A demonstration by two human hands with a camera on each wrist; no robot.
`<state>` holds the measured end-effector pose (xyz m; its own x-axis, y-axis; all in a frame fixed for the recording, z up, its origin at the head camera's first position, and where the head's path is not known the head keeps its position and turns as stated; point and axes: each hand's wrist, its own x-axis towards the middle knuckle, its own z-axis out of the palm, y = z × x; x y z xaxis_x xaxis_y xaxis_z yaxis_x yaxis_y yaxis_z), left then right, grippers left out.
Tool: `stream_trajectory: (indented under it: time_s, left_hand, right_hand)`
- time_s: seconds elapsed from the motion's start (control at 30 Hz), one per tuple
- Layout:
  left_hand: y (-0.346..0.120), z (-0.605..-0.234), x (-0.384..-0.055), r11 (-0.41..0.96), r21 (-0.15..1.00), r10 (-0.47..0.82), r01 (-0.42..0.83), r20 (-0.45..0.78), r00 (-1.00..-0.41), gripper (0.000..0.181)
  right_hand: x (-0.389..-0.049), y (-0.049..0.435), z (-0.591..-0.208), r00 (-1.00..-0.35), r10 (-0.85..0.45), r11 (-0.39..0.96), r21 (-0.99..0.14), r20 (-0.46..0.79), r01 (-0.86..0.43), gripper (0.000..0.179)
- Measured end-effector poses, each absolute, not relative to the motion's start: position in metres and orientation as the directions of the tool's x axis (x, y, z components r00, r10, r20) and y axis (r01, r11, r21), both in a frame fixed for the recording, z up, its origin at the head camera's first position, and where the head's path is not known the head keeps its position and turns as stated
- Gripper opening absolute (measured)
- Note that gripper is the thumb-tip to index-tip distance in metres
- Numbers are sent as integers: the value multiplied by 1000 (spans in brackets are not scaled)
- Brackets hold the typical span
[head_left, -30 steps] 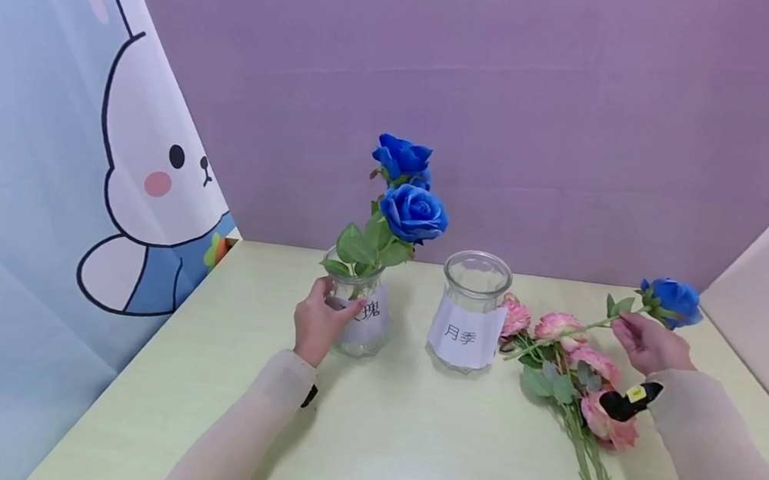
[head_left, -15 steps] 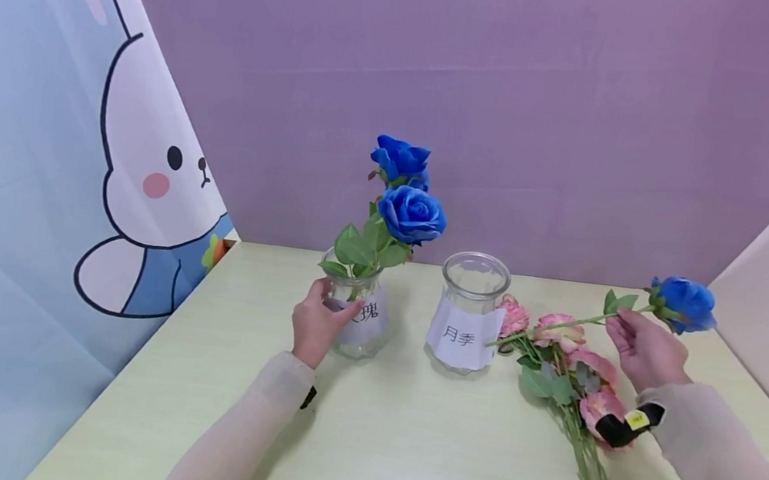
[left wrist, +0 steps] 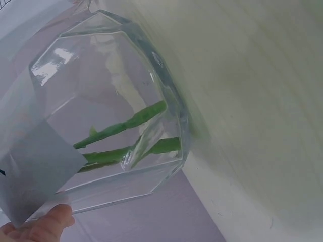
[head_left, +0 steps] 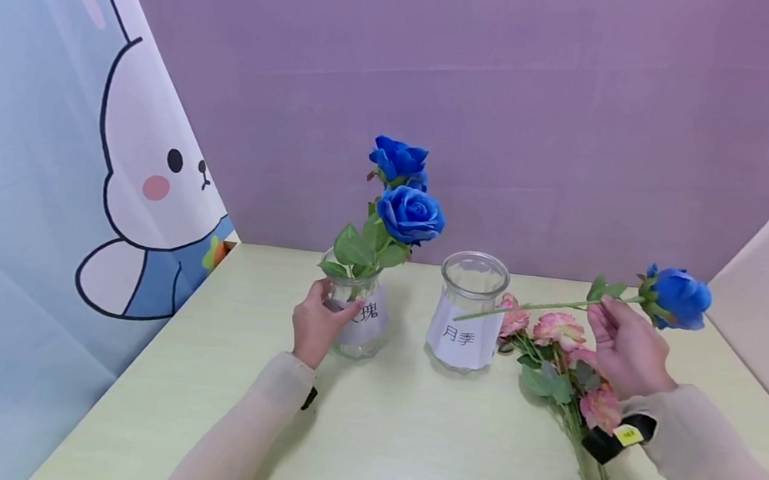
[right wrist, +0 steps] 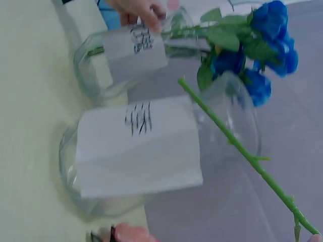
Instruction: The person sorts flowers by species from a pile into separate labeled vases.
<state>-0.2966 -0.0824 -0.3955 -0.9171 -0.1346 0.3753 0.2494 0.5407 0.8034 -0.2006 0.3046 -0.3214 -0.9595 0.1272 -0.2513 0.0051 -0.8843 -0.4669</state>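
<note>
Your right hand is pinching the blue rose near its bloom, its stem reaching leftward from your grip, crossing before the right jar. Your left hand is gripping the left jar.

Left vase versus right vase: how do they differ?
The left vase holds blue roses; the right vase holds no flowers. The left hand grips the left vase, while no hand grips the right vase. Both are clear glass, stand upright and bear white paper labels.
</note>
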Motion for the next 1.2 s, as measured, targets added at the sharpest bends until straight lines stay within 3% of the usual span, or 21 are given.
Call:
stream_trajectory:
  time_s: [0.27, 0.83, 1.03, 1.2]
  left_hand:
    - [-82, -397, -297, 533, 810, -139, 245, 370, -919, 62]
    - [-82, -396, -297, 540, 801, -131, 259, 384, -914, 62]
    - [-82, -396, -297, 532, 804, -129, 266, 387, -913, 62]
    - [-82, -397, -296, 528, 808, -130, 263, 383, -915, 62]
  right_hand:
    - [-205, 265, -306, -964, 212, -852, -514, -162, -100, 7]
    - [-219, 194, -288, -919, 319, -837, -524, -230, -159, 3]
    - [-222, 175, -282, -929, 327, -829, -524, -172, -195, 4]
    - [-228, 157, -277, -899, 436, -714, -622, -37, -321, 10]
